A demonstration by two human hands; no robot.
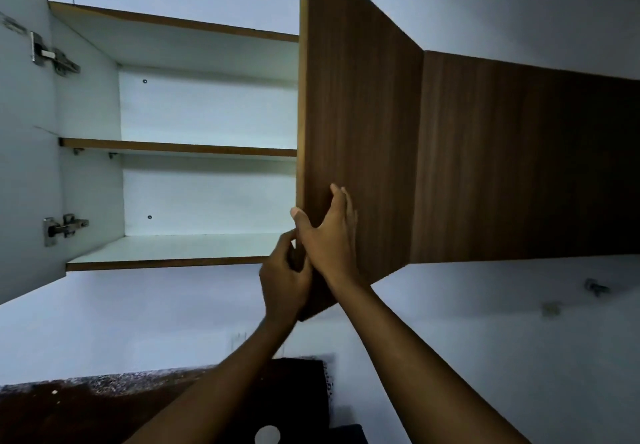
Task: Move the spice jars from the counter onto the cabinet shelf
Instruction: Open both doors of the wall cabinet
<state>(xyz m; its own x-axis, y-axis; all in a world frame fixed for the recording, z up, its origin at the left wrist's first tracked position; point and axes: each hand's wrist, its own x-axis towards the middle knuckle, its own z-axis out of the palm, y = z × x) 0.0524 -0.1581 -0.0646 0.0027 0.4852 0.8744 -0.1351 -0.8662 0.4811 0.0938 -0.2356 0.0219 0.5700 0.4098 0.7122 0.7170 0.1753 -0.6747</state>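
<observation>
**A:** What have you got up there, any labels or writing to read?

**B:** Nothing I can read from my seat. I'm looking up into the cabinet [207,114], white inside, left door [24,152] swung wide with two metal hinges [55,53] on it.

**A:** And the shelves, anything sitting in them?

**B:** Middle shelf [178,147] and bottom shelf [166,249] both show bare white board. The spice jars don't show anywhere in my view, so I can't say where they are.

**A:** Hands?

**B:** Both are on the right door [360,104], the brown wood-grain one, standing partly open. My right hand [329,235] is flat against its outer face, fingers spread and pointing up, thumb hooked around the near edge. My left hand [285,277] is just below, touching the right, fingers curled in tight at the door's lower edge; I can't tell whether they actually pinch the edge.

**A:** Below that?

**B:** A dark speckled counter [86,395] at the bottom left, and something black [301,395] behind my left forearm, too dim to name
</observation>
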